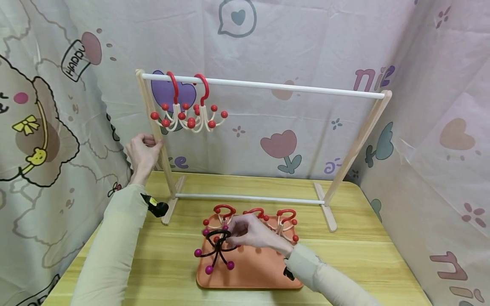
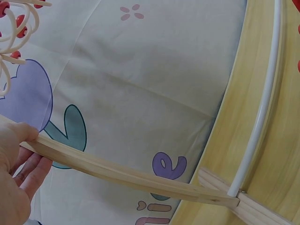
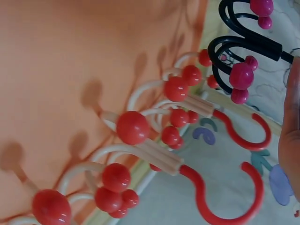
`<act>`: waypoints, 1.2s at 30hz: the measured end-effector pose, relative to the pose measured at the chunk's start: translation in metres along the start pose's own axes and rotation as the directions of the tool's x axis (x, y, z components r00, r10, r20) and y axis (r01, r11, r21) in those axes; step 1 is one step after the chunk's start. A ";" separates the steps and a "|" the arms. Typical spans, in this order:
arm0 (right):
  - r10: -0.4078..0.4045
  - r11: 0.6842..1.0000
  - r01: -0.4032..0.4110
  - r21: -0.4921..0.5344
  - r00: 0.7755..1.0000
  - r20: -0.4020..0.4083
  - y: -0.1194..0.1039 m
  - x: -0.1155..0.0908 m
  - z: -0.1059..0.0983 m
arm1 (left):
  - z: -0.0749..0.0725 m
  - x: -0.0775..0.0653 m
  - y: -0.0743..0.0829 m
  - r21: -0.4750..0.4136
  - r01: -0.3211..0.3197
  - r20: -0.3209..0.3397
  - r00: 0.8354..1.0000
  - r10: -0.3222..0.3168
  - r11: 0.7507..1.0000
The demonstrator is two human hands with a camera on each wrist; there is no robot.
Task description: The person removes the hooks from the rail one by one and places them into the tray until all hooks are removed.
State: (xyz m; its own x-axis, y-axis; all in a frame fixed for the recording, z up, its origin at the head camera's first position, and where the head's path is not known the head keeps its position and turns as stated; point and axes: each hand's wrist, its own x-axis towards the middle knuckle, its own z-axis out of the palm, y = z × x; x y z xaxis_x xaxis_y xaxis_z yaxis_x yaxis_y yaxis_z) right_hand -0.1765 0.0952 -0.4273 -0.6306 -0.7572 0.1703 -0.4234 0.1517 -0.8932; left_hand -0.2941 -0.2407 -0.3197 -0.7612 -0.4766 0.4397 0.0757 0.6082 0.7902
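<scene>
**Black hook [image 1: 218, 245] in the right hand [image 1: 254, 231], left post [image 1: 165, 163] in the left hand [image 1: 142, 154]!**

And there it is: the right hand pinches the black hook near its top, fingers and thumb closed on it, its magenta balls spread out over the left side of the tray [image 1: 260, 272]. One ball pokes out past the tray's left edge!

Over on the other flank, the left hand has the left post of the rack in its grip, thumb on one side, fingers on the other, below the top bar [image 1: 268, 86].

Up on that white bar, two red hooks [image 1: 203, 91] hang side by side near the left end, their red balls crowding together where they meet; the rest of the bar runs off to the right post [image 1: 357, 144].

Down on the orange tray, three more red hooks [image 1: 287, 212] line the far edge, curved tops up, the middle one partly hidden behind the right hand. Tray and rack share the wooden table [image 1: 363, 250], the tray in front, a low white bar [image 1: 249, 197] just behind it.
</scene>
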 end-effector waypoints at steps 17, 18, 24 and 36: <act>0.067 0.995 -0.065 -0.069 0.998 0.017 0.023 0.003 0.007 | -0.001 0.001 -0.001 0.003 0.011 0.007 1.000 -0.011 1.000; 0.068 0.995 -0.067 -0.070 0.998 0.014 0.023 0.003 0.007 | -0.001 0.001 -0.001 0.004 0.010 0.008 1.000 -0.010 1.000; 0.085 0.993 -0.084 -0.078 0.996 0.007 0.025 0.002 0.007 | -0.001 0.001 -0.001 0.011 0.007 0.006 1.000 -0.007 1.000; 0.088 0.990 -0.088 -0.108 0.996 -0.008 0.029 0.002 0.008 | -0.001 0.000 0.000 0.015 0.006 0.007 1.000 -0.006 1.000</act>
State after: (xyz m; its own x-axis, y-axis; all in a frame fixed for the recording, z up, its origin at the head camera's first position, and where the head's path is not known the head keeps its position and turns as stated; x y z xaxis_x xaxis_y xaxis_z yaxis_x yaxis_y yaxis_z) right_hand -0.1846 0.0934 -0.4561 -0.6705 -0.7358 0.0949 -0.4342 0.2855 -0.8544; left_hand -0.2930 -0.2418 -0.3195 -0.7662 -0.4755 0.4322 0.0617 0.6150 0.7861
